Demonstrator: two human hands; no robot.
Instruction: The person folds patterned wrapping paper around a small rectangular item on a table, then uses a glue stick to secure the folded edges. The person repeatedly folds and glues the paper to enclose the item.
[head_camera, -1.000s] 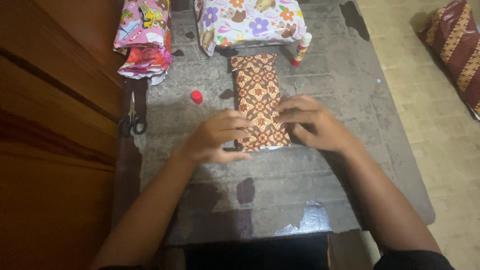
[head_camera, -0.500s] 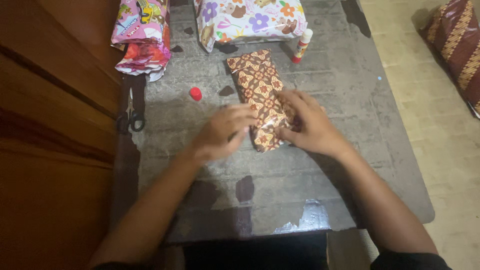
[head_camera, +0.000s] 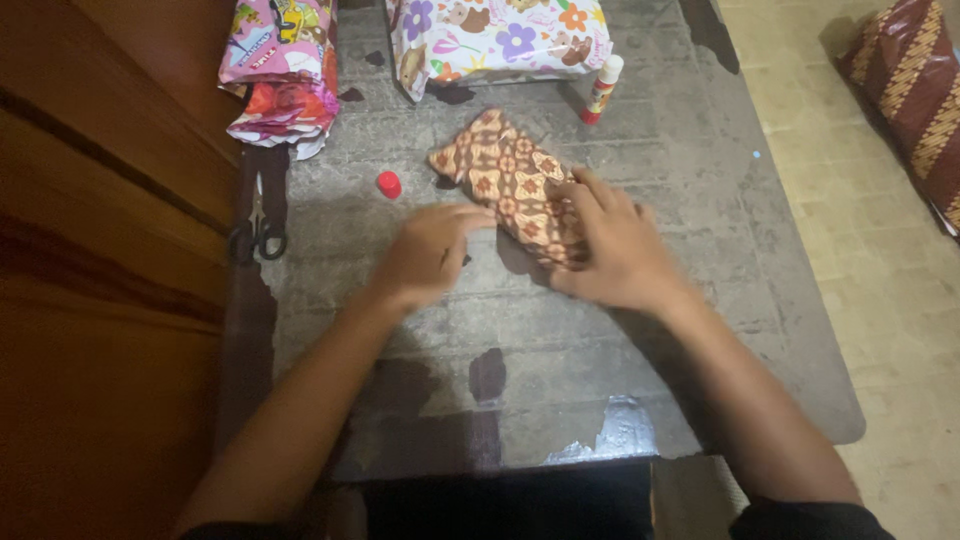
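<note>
Both hands' fingers (head_camera: 590, 200) touch parcel (head_camera: 505, 180).

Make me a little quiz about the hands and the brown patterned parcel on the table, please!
1. True or false: the right hand rests on the brown patterned parcel.
2. Which lies nearest the left hand? A. the red cap B. the scissors C. the glue stick
3. Fill the gap: the parcel lies ____ on the table, not square to its edges.

Key
1. True; its fingers cover the parcel's near end.
2. A, the red cap.
3. Slanted; the far end points up-left, toward the cap.
</note>
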